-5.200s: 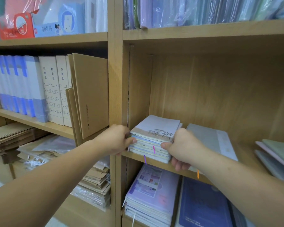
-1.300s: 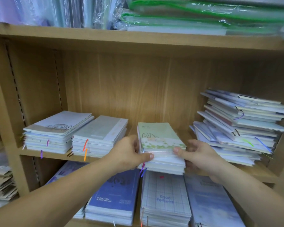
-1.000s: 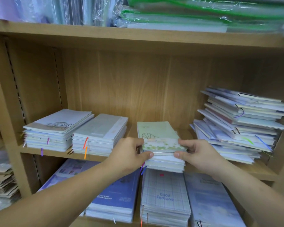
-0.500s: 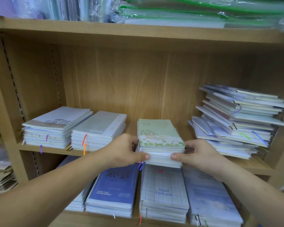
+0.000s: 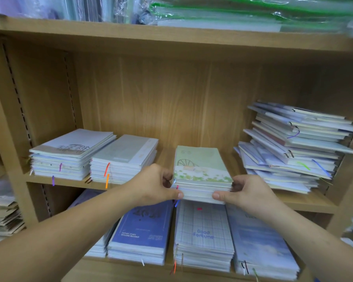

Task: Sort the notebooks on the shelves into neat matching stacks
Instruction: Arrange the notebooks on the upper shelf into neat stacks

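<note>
**Notebook sorting, middle shelf: both hands on the green pile**

So I'm standing right behind this person at the light wooden shelf unit. Both hands are clamped on the same thing, the short stack of notebooks with the pale green clover-print cover. It sits on the middle shelf, roughly centre, front edge right at the shelf lip.

The left hand is curled round the stack's front left corner, with the thumb pressed flat against the front edge and the fingers wrapped onto the left side. The right hand mirrors it on the front right corner, thumb on the front edge and fingers tucked in along the right side. So the pile is squeezed between two gripping hands, not open palms.

Left of it on the same shelf are two tidy piles just beside each other: a white stack with a sketchy drawing on top and a pale grey stack. There's a gap of bare shelf between the grey one and the green one.

Off to the right is a tall, messy heap of white and lilac notebooks, fanned out at all angles with ribbon bookmarks poking out.

The shelf below has a dark blue stack, a grid-pattern "Good Fortune" stack and a pale sky-blue stack, side by side. Up top there are plastic-wrapped folders with green trim, kinda blurry.
</note>
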### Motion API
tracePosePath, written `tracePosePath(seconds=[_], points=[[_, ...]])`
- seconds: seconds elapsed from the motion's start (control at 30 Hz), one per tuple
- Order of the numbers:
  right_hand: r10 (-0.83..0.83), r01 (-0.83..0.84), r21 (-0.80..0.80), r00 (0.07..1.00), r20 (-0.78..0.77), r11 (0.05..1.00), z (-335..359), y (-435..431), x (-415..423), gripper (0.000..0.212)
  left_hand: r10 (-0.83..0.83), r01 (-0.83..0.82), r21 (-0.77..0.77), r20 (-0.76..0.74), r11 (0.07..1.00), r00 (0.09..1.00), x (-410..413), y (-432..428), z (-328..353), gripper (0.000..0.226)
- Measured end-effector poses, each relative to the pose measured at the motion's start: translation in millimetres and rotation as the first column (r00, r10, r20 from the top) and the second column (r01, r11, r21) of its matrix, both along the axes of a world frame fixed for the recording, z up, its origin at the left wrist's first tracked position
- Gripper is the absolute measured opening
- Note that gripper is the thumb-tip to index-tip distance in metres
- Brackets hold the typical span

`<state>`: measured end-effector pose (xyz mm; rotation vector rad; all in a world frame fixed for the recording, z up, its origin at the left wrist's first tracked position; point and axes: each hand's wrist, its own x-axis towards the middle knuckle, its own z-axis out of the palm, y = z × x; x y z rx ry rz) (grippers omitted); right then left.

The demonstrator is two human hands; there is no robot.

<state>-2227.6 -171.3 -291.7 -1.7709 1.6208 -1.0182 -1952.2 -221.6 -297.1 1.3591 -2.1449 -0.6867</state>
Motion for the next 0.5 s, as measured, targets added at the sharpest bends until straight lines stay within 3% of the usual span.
tracePosePath(seconds=[0.07,0.2,0.4,0.5], points=[[0.058,-0.060,0.084,0.998,0.027,0.995,1.6,-0.9,1.0,0.025,0.005,-0.004,-0.027,0.020,1.000,1.000,0.9,0.7,-4.1,0.035],[0.080,-0.084,0.098,0.996,0.044,0.992,7.1,-3.1,2.7,0.021,0.057,-0.049,-0.101,0.081,0.994,0.995,-5.1,3.7,-7.3,0.033],[0.080,-0.103,0.164,0.987,0.140,0.981,12.9,-2.4,1.7,0.014,0.067,-0.067,-0.060,-0.004,0.996,0.998,-6.0,1.5,-5.5,0.041],[0.043,-0.059,0.148,0.993,0.106,0.987,14.7,-3.2,2.8,0.039,0.061,-0.063,-0.027,-0.071,0.998,0.996,-5.7,4.4,-0.9,0.043]])
